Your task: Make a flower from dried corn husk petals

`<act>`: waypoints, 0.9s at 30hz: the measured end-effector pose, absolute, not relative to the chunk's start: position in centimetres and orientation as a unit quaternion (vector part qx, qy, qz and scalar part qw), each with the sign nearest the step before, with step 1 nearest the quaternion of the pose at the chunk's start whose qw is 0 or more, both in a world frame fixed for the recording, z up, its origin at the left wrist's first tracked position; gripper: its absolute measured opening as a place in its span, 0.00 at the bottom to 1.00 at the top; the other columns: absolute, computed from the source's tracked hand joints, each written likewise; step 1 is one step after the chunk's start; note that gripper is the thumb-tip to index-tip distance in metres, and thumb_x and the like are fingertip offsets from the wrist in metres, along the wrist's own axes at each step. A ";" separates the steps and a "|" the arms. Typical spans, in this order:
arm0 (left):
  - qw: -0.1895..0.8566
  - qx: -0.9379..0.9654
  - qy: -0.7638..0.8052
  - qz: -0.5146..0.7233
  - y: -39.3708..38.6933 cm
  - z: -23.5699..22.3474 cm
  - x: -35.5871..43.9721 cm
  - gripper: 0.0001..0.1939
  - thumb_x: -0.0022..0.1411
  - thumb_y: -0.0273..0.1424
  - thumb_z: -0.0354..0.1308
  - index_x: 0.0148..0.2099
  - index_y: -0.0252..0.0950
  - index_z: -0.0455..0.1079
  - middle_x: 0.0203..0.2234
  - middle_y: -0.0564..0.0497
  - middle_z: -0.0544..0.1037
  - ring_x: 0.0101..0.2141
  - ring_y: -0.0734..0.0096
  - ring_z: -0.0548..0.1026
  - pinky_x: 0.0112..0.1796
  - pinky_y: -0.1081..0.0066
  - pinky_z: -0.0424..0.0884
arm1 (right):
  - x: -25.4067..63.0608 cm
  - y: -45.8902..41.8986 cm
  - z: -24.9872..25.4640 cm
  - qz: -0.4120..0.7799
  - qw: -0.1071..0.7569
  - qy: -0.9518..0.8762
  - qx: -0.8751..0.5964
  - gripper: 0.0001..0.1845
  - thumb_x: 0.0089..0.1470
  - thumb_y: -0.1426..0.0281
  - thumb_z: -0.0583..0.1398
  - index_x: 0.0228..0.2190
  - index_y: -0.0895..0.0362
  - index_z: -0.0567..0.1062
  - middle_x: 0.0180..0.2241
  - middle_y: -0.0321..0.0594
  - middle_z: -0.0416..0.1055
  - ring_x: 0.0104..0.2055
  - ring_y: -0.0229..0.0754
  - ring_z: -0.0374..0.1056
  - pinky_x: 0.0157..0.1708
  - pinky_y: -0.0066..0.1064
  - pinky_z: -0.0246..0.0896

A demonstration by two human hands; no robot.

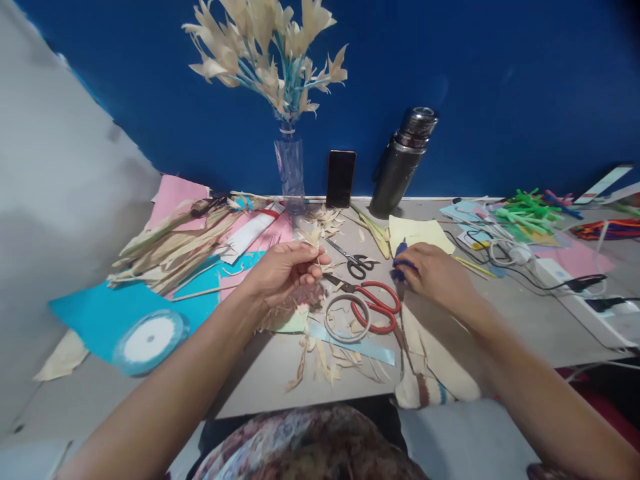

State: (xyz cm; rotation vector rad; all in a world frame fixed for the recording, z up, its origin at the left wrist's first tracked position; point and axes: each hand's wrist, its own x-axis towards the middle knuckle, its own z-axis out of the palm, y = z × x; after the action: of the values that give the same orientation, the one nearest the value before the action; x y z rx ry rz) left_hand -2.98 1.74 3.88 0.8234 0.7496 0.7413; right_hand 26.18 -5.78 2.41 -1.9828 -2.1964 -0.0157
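Observation:
My left hand (293, 263) is closed in a pinch on a small pale corn husk flower (314, 236) over the middle of the table. To its right, my right hand (433, 270) wraps its fingers round a blue glue gun (401, 251), partly hidden by the hand. Between the hands lie small black-handled scissors (357, 267), larger red-handled scissors (380, 327) and a roll of tape (327, 319). Husk scraps (320, 360) are scattered below them, beside a light blue strip (370, 350).
Behind stand a clear bottle (290, 167) of husk flowers (280, 53), a phone (341, 179) and a dark thermos (403, 163). Dried husks (175, 247) and a ribbon spool (150, 340) lie left. Right are green pipe cleaners (530, 212) and a power strip (575, 300) with cords.

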 end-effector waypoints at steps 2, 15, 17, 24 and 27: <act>0.779 0.375 0.351 0.360 1.7 3.7 -3.5 0.04 0.60 0.21 0.59 0.32 0.26 0.74 0.27 0.44 0.80 0.20 0.78 0.74 0.20 0.81 0.70 | 24.5 -5.0 3.1 0.028 0.093 -0.745 -0.660 0.13 0.60 0.68 0.55 0.39 0.51 0.80 0.41 0.40 0.79 0.40 0.47 0.71 0.33 0.32 0.57; 0.793 0.355 0.364 0.336 1.4 2.2 -3.8 0.05 0.60 0.25 0.61 0.33 0.26 0.75 0.19 0.49 0.75 0.17 0.79 0.70 0.18 0.81 0.67 | 22.9 -1.1 1.5 -0.013 0.008 -0.754 -0.656 0.14 0.61 0.70 0.54 0.38 0.56 0.80 0.38 0.49 0.76 0.45 0.50 0.69 0.36 0.32 0.57; 0.797 0.355 0.365 0.325 1.3 2.2 -3.8 0.06 0.59 0.27 0.62 0.34 0.27 0.76 0.16 0.50 0.73 0.16 0.77 0.70 0.17 0.79 0.67 | 22.9 -1.0 1.1 0.007 0.036 -0.750 -0.660 0.13 0.60 0.71 0.55 0.35 0.56 0.81 0.37 0.48 0.76 0.45 0.49 0.69 0.37 0.32 0.58; 0.791 0.352 0.378 0.328 0.9 1.7 -3.2 0.08 0.58 0.30 0.64 0.33 0.27 0.74 0.15 0.51 0.72 0.14 0.77 0.69 0.16 0.79 0.64 | 21.9 -2.1 3.1 0.333 0.390 -0.638 -0.574 0.12 0.54 0.62 0.63 0.32 0.57 0.80 0.30 0.40 0.78 0.27 0.38 0.65 0.28 0.30 0.58; 0.789 0.354 0.378 0.331 0.6 1.3 -2.7 0.09 0.58 0.30 0.64 0.33 0.27 0.74 0.15 0.50 0.73 0.15 0.76 0.70 0.16 0.79 0.63 | 20.5 -2.4 4.0 0.457 0.465 -0.569 -0.500 0.14 0.50 0.60 0.66 0.32 0.58 0.80 0.29 0.41 0.77 0.22 0.33 0.58 0.22 0.28 0.53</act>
State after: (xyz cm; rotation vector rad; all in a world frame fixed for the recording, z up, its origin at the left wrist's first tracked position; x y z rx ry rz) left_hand -2.73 0.62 1.30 0.7632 0.8133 0.7139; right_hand 20.49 -2.37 3.97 -1.2288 -1.3976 1.1234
